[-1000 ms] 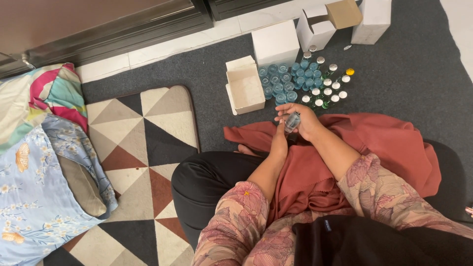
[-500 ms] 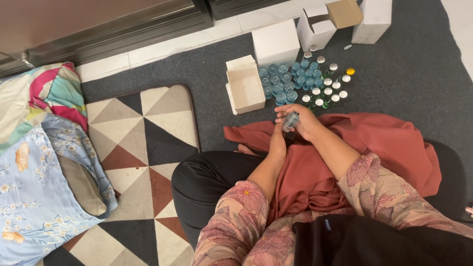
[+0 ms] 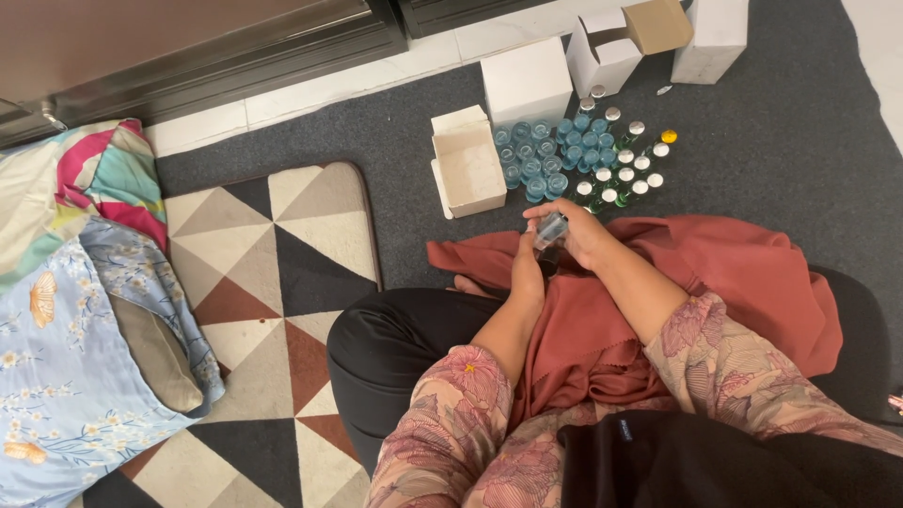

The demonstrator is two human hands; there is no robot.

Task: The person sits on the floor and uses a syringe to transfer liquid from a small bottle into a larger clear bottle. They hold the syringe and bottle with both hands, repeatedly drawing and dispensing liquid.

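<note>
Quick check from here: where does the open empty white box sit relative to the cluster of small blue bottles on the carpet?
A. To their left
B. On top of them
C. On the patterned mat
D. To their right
A: the open white box lies on the grey carpet, just left of the blue bottles.

bottle (image 3: pixel 550 229): clear glossy glass | carpet (image 3: pixel 800 141): rough matt grey pile | boxes (image 3: pixel 468 169): matt white cardboard
</note>
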